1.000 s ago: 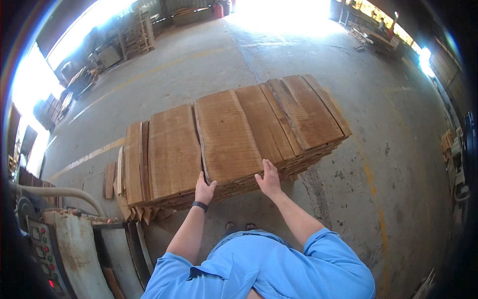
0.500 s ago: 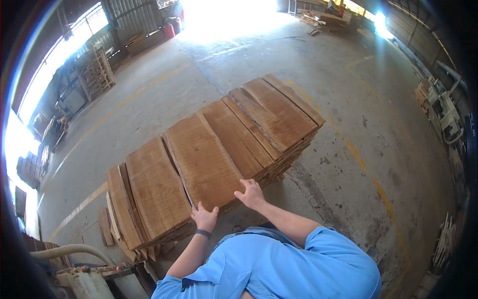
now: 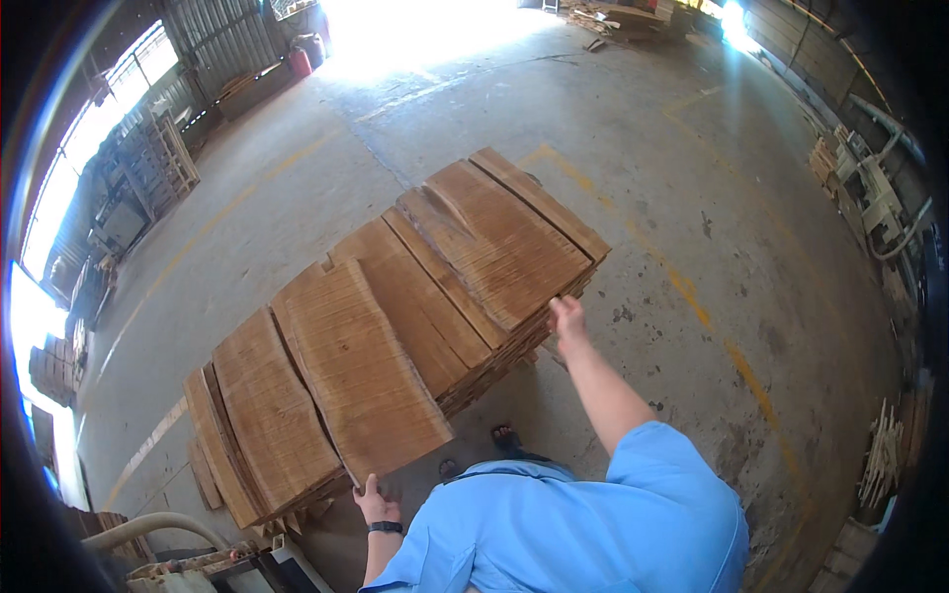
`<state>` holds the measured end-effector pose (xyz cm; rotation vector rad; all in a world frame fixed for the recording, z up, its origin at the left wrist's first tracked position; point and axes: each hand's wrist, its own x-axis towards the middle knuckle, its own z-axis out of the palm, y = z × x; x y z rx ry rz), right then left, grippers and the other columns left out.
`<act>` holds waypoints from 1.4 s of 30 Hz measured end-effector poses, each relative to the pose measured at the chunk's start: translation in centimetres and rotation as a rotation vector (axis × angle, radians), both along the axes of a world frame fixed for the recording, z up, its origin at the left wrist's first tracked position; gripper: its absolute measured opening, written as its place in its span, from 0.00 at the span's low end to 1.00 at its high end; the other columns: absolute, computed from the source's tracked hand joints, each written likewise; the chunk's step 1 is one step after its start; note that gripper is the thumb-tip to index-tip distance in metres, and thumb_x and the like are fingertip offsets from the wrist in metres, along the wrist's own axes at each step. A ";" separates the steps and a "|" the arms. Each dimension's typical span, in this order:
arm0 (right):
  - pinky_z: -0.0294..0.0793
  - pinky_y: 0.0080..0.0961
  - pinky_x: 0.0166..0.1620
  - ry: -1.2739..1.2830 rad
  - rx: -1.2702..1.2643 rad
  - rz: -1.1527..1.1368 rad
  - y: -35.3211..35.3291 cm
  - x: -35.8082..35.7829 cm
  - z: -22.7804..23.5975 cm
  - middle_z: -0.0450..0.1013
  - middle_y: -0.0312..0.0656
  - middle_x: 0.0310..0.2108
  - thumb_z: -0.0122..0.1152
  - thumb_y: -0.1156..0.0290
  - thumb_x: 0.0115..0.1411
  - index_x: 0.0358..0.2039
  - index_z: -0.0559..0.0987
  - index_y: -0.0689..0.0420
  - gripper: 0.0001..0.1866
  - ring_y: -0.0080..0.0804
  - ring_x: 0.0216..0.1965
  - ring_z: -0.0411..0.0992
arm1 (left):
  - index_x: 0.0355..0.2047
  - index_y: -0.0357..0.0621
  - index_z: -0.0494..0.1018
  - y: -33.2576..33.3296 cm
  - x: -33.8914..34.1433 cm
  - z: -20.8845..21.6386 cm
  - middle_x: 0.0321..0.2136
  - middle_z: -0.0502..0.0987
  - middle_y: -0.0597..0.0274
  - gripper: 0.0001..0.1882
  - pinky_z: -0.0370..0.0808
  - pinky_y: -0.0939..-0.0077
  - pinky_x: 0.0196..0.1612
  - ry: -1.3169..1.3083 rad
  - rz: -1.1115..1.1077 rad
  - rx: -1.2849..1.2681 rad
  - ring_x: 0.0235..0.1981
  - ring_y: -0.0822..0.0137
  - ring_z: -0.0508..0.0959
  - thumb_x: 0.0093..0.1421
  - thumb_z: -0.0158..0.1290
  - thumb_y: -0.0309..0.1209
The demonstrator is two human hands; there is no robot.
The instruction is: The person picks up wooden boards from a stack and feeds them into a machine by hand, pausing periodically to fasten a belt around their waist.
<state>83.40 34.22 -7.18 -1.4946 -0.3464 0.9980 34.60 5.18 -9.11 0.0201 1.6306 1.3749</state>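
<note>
A stack of rough-sawn wooden boards point(image 3: 395, 287) lies before me, its top layer set side by side. One wide board point(image 3: 366, 376) in the middle sticks out toward me past the stack's near edge. At that board's near left corner, my left hand point(image 3: 376, 502) is closed on the edge, a dark band on its wrist. Farther right, my right hand point(image 3: 568, 321) has its fingers curled at the near edge of another wide board point(image 3: 509, 242), which has a dark wavy left side. The undersides where my fingers reach are hidden.
A machine with a curved pipe point(image 3: 163, 524) stands at the lower left. Wooden racks point(image 3: 158, 163) line the left wall. More machinery point(image 3: 875, 193) and a bundle of thin sticks point(image 3: 880, 455) are at the right. Yellow lines point(image 3: 682, 287) mark the concrete floor.
The middle board has slid toward me, out past the near edge. My left hand has come nearer with it. My right hand has left that board and moved right to another board's edge.
</note>
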 end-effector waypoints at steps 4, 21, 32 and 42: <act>0.75 0.34 0.50 0.062 0.145 -0.086 7.6 10.0 -5.5 0.78 0.46 0.46 0.67 0.71 0.61 0.48 0.78 0.65 0.18 0.37 0.46 0.76 | 0.57 0.45 0.70 1.3 3.9 0.3 0.52 0.75 0.57 0.20 0.71 0.46 0.59 -0.485 0.237 -0.013 0.54 0.52 0.75 0.68 0.58 0.35; 0.70 0.47 0.62 -0.585 -0.385 0.025 9.4 10.7 -3.7 0.60 0.62 0.62 0.76 0.58 0.54 0.66 0.65 0.62 0.45 0.60 0.61 0.65 | 0.52 0.45 0.76 5.6 6.1 6.6 0.50 0.82 0.61 0.20 0.79 0.54 0.57 -0.519 0.333 0.437 0.53 0.57 0.80 0.60 0.64 0.29; 0.67 0.48 0.63 -1.373 -0.688 0.301 9.9 8.6 3.6 0.65 0.48 0.57 0.66 0.42 0.60 0.61 0.71 0.51 0.36 0.49 0.61 0.63 | 0.56 0.49 0.74 3.7 3.7 4.8 0.54 0.79 0.60 0.23 0.77 0.46 0.57 -0.532 0.293 0.392 0.56 0.54 0.78 0.61 0.63 0.35; 0.68 0.48 0.63 -1.217 -0.591 0.481 6.7 10.8 2.6 0.65 0.49 0.60 0.72 0.43 0.55 0.59 0.72 0.54 0.39 0.50 0.64 0.63 | 0.57 0.48 0.74 3.3 3.8 0.1 0.56 0.78 0.59 0.24 0.71 0.45 0.62 -0.762 0.190 0.399 0.59 0.52 0.75 0.61 0.64 0.35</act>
